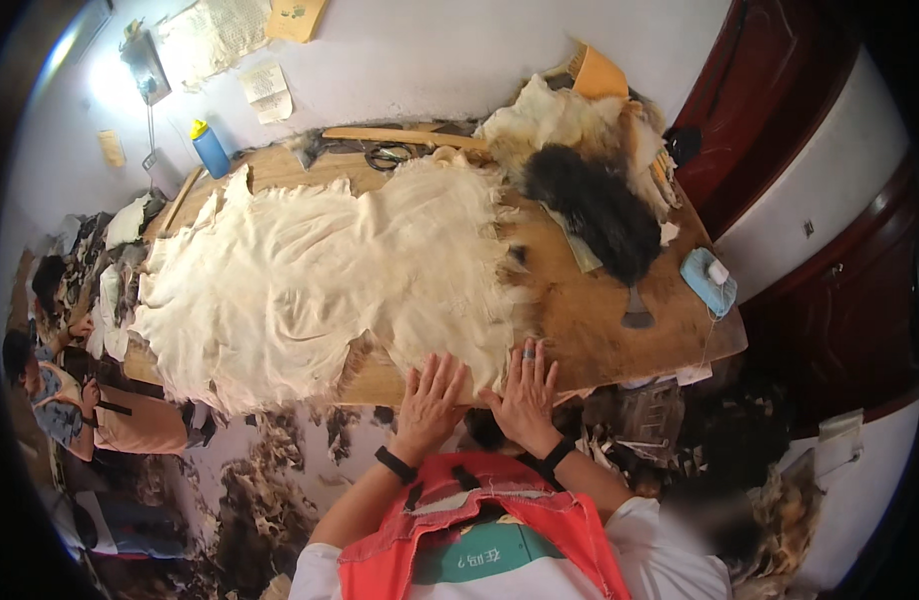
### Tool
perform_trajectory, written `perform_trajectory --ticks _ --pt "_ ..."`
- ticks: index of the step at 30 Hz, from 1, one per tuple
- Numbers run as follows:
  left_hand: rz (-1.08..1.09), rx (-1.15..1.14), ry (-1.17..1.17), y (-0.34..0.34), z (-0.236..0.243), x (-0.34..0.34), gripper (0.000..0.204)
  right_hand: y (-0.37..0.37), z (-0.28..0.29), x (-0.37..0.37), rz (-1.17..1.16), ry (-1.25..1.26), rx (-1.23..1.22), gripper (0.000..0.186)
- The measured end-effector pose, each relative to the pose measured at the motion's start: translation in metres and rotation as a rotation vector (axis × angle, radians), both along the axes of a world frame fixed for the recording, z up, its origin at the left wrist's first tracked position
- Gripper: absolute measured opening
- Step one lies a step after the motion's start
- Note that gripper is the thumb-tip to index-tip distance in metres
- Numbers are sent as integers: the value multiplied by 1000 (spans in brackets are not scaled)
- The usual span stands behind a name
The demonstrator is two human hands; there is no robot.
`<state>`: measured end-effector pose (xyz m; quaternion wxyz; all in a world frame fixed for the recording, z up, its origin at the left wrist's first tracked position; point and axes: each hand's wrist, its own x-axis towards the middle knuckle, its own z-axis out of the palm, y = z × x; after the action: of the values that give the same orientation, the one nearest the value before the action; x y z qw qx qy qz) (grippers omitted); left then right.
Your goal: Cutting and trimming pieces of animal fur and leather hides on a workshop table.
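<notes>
A large cream-coloured animal hide (pixel 280 270) lies spread over the wooden table (pixel 620 345), its bare side up and its edges ragged and fringed. At its near right corner my left hand (pixel 432 405) rests flat, fingers stretched over the hide's edge. Close beside it, my right hand (pixel 525 400) also lies flat with the fingers extended, touching the hide's near right edge and the wood. Neither hand grips anything. Each wrist wears a dark band.
Furry pelts (pixel 560 120) and a dark fur piece (pixel 600 210) heap at the back right. A blade-like tool (pixel 637 310) and a blue box (pixel 708 282) lie right; a blue bottle (pixel 211 150) stands far left. Fur scraps (pixel 270 490) litter the floor. Another person (pixel 60 395) works at left.
</notes>
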<state>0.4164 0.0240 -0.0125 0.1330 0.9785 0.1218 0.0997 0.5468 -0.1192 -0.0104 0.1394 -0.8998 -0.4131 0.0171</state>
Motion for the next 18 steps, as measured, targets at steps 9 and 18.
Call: perform_trajectory --ticks 9,18 --pt "3 55 -23 7 -11 -5 77 15 -3 2 189 -22 84 86" --pt "202 -50 -33 73 33 -45 72 11 -3 12 282 -1 -9 87"
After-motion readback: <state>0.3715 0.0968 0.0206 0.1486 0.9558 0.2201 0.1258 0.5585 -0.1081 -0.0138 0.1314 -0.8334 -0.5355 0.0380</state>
